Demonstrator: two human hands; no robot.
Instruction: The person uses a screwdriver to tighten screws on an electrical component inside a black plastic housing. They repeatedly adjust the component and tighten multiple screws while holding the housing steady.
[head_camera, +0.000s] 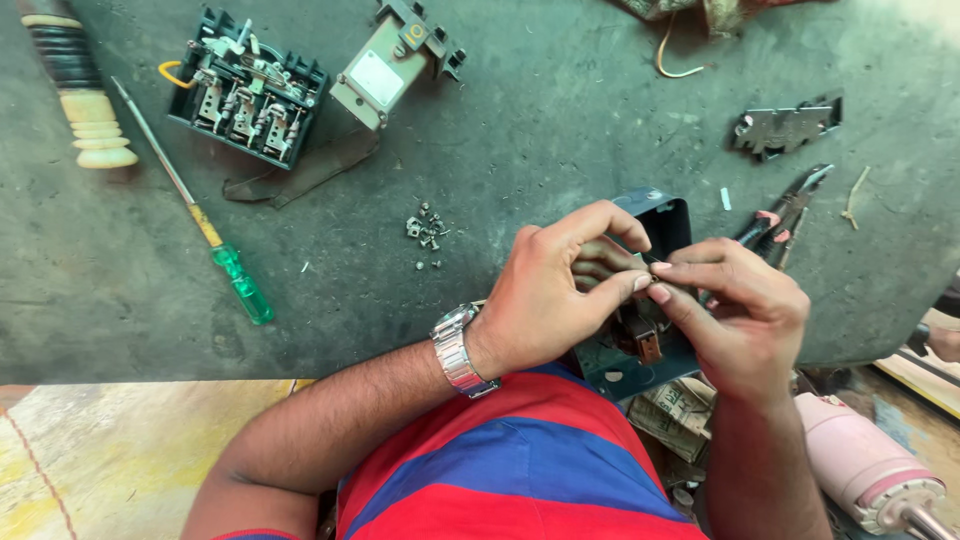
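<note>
Over the blue metal box (655, 290) at the desk (500, 150) edge: left hand (555, 295) and right hand (735, 310), grips pinched narrow on a tiny part; screws (425, 232), screwdriver (200, 215) nearby.

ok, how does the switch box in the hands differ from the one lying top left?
The box in hand is blue-grey, tilted up at the bench edge and gripped by the left hand and right hand. The top-left box is dark, lies flat, untouched, its metal contacts fully exposed. Both are open, lidless electrical housings.
</note>
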